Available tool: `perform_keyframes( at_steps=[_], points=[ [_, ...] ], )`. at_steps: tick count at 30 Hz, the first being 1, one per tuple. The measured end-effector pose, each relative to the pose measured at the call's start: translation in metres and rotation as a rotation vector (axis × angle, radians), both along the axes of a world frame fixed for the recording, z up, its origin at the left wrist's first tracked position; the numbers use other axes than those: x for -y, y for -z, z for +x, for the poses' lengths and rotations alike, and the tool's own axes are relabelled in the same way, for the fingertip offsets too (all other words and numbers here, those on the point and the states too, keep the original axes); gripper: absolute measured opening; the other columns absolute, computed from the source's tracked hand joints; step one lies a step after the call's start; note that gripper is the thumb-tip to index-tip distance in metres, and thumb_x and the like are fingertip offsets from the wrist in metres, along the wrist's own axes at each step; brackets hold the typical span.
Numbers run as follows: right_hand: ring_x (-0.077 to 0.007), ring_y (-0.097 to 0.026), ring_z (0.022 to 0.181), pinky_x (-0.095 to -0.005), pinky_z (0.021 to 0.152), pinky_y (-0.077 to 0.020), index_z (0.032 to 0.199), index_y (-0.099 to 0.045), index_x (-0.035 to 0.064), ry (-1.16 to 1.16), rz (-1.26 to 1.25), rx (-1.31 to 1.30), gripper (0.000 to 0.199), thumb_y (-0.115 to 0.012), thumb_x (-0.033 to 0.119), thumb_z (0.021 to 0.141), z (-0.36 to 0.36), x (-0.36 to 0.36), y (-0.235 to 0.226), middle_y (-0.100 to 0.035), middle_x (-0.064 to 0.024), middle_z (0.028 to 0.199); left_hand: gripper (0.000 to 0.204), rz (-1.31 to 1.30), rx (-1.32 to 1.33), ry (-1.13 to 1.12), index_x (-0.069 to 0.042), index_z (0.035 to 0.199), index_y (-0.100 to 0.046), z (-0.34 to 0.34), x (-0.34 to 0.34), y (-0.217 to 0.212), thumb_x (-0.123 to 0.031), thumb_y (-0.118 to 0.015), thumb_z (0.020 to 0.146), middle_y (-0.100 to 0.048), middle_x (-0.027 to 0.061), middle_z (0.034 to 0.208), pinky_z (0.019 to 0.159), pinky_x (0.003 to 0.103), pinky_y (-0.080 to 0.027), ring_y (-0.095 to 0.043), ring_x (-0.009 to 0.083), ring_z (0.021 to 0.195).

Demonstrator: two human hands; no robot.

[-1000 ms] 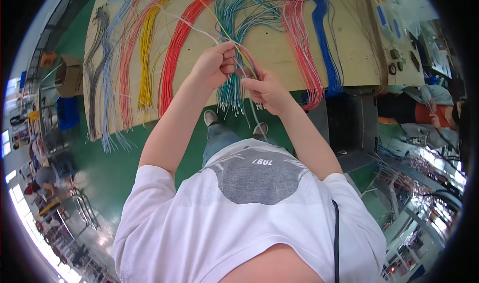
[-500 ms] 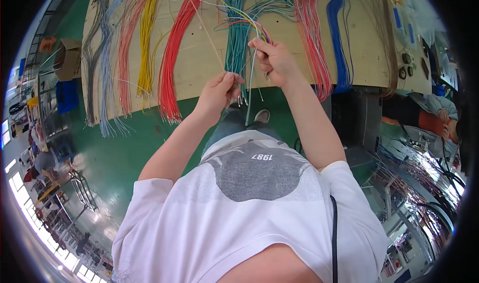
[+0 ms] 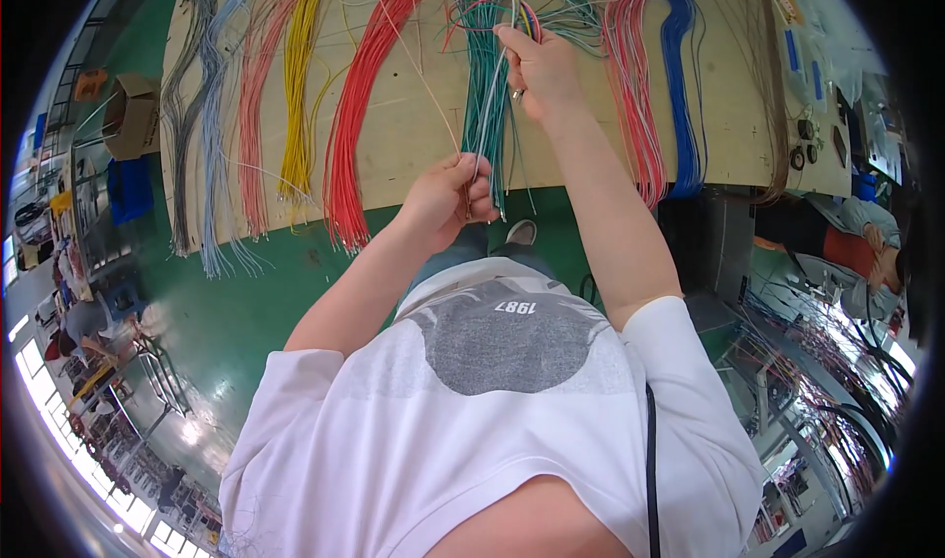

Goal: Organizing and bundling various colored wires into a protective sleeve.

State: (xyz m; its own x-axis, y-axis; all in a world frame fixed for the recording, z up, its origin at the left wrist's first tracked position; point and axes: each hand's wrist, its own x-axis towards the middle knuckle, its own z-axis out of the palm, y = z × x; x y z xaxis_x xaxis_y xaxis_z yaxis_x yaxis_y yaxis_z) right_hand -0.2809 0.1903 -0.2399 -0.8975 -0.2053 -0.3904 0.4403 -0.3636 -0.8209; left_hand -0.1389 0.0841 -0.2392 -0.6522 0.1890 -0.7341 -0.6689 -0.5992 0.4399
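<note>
My right hand [image 3: 543, 74] is closed on a small bundle of mixed-colour wires [image 3: 530, 19] above the far part of the green wires. Nearer to me, my left hand [image 3: 445, 196] pinches a thin pale orange wire [image 3: 431, 93] between thumb and forefinger. Its other fingers are curled, and some wire ends hang beside them. A long pale wire runs down from my right hand toward my left. Under both hands lie the green wires [image 3: 480, 95], their ends reaching past the table's near edge. To the left of my left hand is a thick red wire bundle [image 3: 369, 95].
On the wooden table [image 3: 581, 155] lie yellow wires [image 3: 300, 95], grey wires [image 3: 187, 95], red-and-white wires [image 3: 635, 105] and blue wires [image 3: 679, 86]. Plastic bags and tape rolls are at its right end. A cardboard box [image 3: 133, 115] stands left. Another person [image 3: 856, 248] is at the right.
My right hand has moved away from me with its wire bundle, widening the gap between my hands. My left hand has shifted slightly right and nearer, still pinching the pale orange wire.
</note>
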Motion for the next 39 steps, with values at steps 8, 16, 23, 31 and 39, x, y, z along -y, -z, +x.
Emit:
perform_keyframes(
  at_steps=[8,16,23,31,39],
  points=[
    [-0.0143,-0.046,0.048,-0.0295,0.046,-0.0364,0.079,-0.057,0.0043,-0.372,0.546,-0.172,0.022,-0.056,0.026,0.078,0.092,-0.013,0.014,-0.05,-0.002,0.059,0.021,-0.901,-0.687,0.349,0.002,0.1,-0.043,0.003,-0.017,0.016,-0.013,-0.035,0.087,-0.053,0.0109,0.07,0.056,0.033,-0.042,-0.05,0.0238,0.059],
    [-0.0244,-0.051,0.055,-0.0339,0.052,-0.0383,0.069,-0.048,-0.0013,-0.274,0.803,-0.309,0.034,-0.042,0.028,0.085,0.089,-0.045,0.013,-0.052,-0.0119,0.058,0.018,-0.901,-0.672,0.808,0.002,0.096,-0.049,-0.007,-0.023,0.0,-0.005,-0.04,0.082,-0.055,0.0213,0.083,0.069,0.034,-0.041,-0.052,0.0349,0.084],
    [-0.009,-0.041,0.062,-0.024,0.055,-0.0362,0.069,-0.048,0.0019,-0.201,0.392,-0.093,0.031,-0.04,0.026,0.086,0.116,-0.086,0.011,-0.042,0.0032,0.061,0.026,-1.214,-1.554,0.516,0.0,0.098,-0.049,-0.058,-0.033,-0.049,-0.006,-0.052,0.073,-0.052,0.0163,0.094,0.08,0.039,-0.039,-0.048,0.0333,0.092],
    [-0.0321,-0.052,0.077,-0.0379,0.068,-0.0399,0.093,-0.049,-0.0009,-0.452,0.859,0.122,0.032,-0.037,0.028,0.087,0.295,-0.198,-0.164,-0.054,-0.0205,0.082,0.017,0.146,-1.609,1.796,0.0,0.09,-0.047,0.007,-0.179,-0.112,-0.012,-0.049,0.079,-0.053,0.0211,0.079,0.066,0.042,-0.04,-0.05,0.0377,0.077],
    [-0.028,-0.051,0.055,-0.0337,0.051,-0.038,0.073,-0.055,0.0006,-0.135,1.165,0.305,0.025,-0.052,0.025,0.08,0.364,-0.212,-0.234,-0.052,-0.014,0.058,0.02,0.629,-0.465,2.402,-0.002,0.082,-0.05,0.048,-0.259,-0.158,-0.02,-0.043,0.086,-0.042,-0.0008,0.062,0.044,0.021,-0.034,-0.04,0.0076,0.05]
  ],
)
